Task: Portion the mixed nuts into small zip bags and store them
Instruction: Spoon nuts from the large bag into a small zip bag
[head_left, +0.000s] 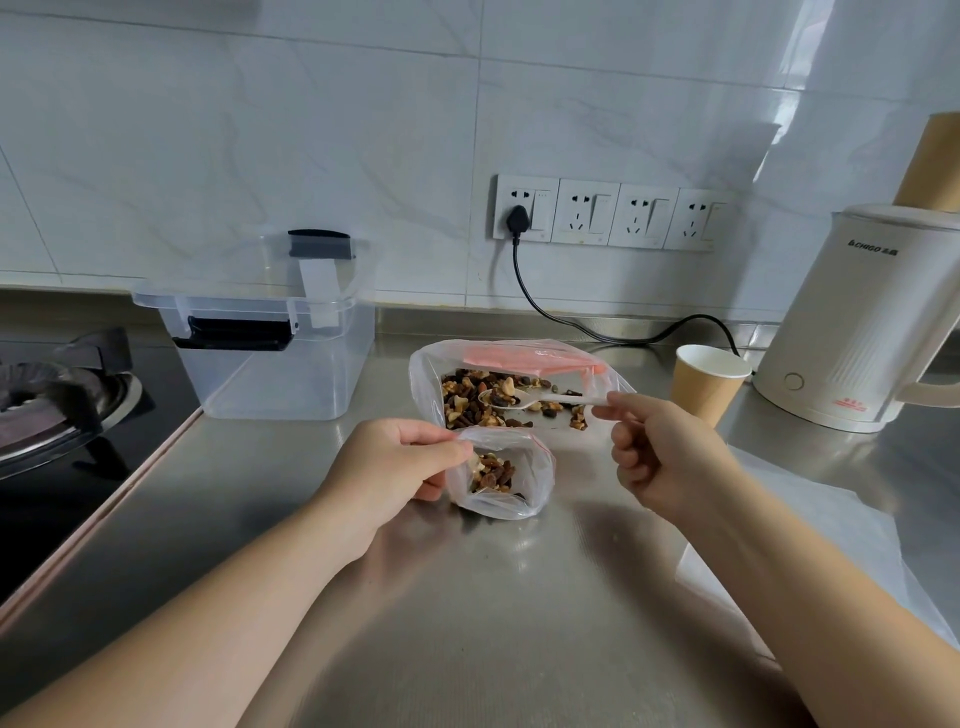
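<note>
While the left hand (405, 462) pinches the rim of the small zip bag (501, 480) to keep it open, the right hand (657, 447) grips a white plastic spoon (540, 399) loaded with nuts over the big bag of mixed nuts (498, 400) just behind the small one. So far the small bag looks only partly filled, so I'd guess more scoops, then zipping. The clear storage box (275, 358) sits behind-left of the big bag, looks empty, lid up. To the big bag's right: paper cup (706, 387), kettle (852, 332). Nothing's blocking the table (467, 597).
</note>
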